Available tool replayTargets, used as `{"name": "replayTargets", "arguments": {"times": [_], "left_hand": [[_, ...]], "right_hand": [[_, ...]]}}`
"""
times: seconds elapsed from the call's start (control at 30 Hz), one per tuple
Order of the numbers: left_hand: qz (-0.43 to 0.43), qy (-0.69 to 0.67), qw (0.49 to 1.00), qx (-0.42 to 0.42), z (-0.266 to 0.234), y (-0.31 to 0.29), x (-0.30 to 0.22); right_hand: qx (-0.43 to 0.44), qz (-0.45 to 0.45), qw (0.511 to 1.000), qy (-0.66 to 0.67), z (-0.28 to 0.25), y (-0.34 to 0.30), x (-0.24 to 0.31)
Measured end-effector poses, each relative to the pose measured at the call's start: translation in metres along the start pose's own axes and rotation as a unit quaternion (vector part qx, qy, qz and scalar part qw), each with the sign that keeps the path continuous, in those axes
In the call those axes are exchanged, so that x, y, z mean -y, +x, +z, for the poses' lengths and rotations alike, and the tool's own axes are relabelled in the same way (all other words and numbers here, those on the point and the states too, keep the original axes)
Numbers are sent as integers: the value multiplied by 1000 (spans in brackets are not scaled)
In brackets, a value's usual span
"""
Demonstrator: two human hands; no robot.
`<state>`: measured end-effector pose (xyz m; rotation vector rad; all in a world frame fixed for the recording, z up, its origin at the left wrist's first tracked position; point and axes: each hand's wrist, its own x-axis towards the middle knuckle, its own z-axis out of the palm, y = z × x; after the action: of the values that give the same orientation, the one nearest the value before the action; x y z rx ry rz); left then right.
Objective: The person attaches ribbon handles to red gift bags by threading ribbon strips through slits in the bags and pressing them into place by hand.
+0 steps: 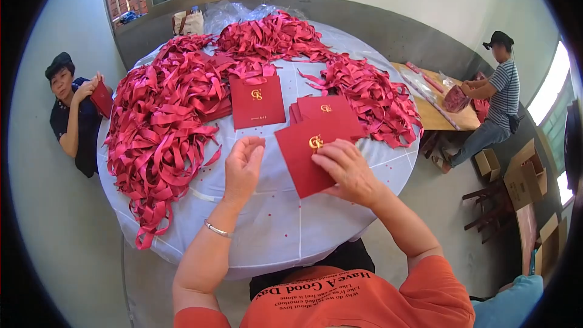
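My right hand point(349, 173) grips a flat red gift bag point(302, 173) with a gold emblem, thumb underneath and fingers over its front. The bag is tilted above the white-covered table. To its left, my left hand point(245, 164) is raised with loosely bent fingers and nothing in it; a silver bangle is on the wrist. Just beyond the hands, another red gift bag point(258, 109) lies flat on the table. Several more red bags point(330, 109) are stacked behind the held one, partly hidden by it.
Heaps of glossy red ribbon point(167, 109) cover the left, back and right point(370, 100) of the round table point(255, 231). A person point(76, 109) at the left holds a red bag. Another person point(504, 91) works at a wooden table point(446, 106). Cardboard boxes point(523, 176) stand at the right.
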<state>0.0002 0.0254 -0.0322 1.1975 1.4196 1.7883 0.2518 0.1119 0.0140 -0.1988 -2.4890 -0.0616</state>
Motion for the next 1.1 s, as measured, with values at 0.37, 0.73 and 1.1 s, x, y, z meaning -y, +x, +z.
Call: {"name": "replayTargets", "arguments": {"times": [0.37,0.73,1.1], "left_hand": [[200,258,939,105,21,-23,-26],[129,302,940,95,25,-30,-28],[-51,395,888,228,20,-25,-24]], "right_hand": [[73,-35,993,89,15,-16,61],[110,-51,976,179,30,-20,73],[-127,109,970,178,16,-34,0]]}}
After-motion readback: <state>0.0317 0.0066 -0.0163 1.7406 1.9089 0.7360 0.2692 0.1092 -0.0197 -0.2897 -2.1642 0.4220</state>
